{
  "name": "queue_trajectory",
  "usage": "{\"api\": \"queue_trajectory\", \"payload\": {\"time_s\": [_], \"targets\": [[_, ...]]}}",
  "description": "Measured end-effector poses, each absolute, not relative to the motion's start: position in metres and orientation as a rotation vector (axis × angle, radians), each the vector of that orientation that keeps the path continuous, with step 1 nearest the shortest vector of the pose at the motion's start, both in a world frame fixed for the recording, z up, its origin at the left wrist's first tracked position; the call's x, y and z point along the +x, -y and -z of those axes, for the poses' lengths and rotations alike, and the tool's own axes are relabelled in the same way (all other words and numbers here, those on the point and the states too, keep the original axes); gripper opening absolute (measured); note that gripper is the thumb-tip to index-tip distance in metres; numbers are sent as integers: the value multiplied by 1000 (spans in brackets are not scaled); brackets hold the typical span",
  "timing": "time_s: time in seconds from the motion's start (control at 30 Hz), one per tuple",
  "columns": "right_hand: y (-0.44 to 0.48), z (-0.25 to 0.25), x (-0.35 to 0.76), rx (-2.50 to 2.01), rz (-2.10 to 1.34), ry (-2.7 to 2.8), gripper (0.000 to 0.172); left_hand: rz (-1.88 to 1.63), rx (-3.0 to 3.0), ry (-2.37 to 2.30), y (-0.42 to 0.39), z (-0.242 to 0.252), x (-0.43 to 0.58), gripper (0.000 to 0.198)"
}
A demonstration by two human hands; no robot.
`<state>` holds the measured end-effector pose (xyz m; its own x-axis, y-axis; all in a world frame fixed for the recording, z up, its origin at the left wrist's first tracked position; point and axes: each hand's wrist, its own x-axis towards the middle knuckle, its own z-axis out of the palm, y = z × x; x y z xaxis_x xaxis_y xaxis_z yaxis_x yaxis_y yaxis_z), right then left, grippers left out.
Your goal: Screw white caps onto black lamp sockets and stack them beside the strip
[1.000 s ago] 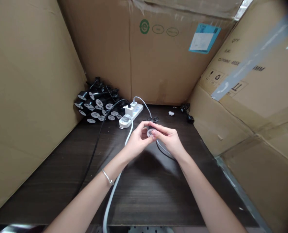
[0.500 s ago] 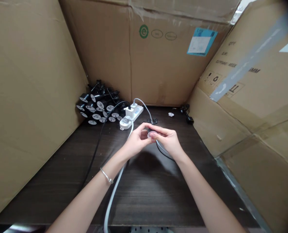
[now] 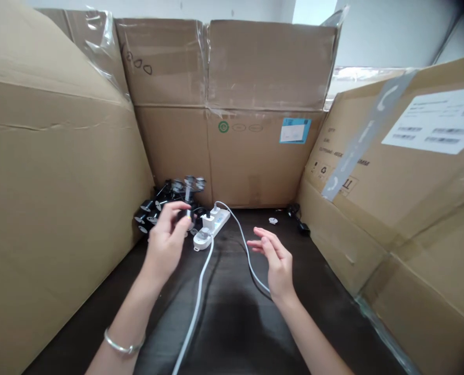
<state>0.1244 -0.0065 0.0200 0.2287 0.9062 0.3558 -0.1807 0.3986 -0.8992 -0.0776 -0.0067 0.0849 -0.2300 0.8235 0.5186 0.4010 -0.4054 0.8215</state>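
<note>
My left hand [image 3: 167, 242] is raised at the left, its fingers closed on a black cylindrical device [image 3: 187, 192] with a thin stem and a knobbed, branched end pointing up. Motion blurs that upper end. Behind it, partly covered by the hand, lies a pile of similar black devices [image 3: 146, 204] with pale round end discs. My right hand [image 3: 277, 258] hovers at the right of the grey cable, fingers stretched and apart, holding nothing. A small white disc [image 3: 273, 221] rests on the table beyond it.
A white power strip [image 3: 212, 227] with plugs and cables stands mid-table. One grey cable [image 3: 198, 302] runs toward the front edge. Another black device [image 3: 303, 228] lies by the right box. Cardboard boxes [image 3: 251, 172] wall in the dark table [image 3: 232, 323] on three sides.
My hands have parted. The left one has carried the black device up and left toward the pile; the right has let go and opened. The camera view has tilted upward.
</note>
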Motion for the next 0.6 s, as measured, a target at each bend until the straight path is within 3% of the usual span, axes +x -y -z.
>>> {"api": "queue_trajectory", "payload": {"time_s": [0.1,0.2,0.3,0.5,0.6], "targets": [[7,-22,124,-843,-835,1069,27,-1759,1765,-2174,-10,-100,-102,57],[6,-22,126,-835,-803,1057,24,-1427,1752,-2585,-34,-108,-123,65],[5,-21,128,-842,-763,1052,22,-1065,1845,-2580,-57,-113,-137,49],[4,-30,132,-840,-764,1054,21,-1053,1920,-2448,-89,-116,-158,44],[20,-49,132,-775,-835,1033,35,-1054,1919,-2406,-101,-108,-170,41]]}}
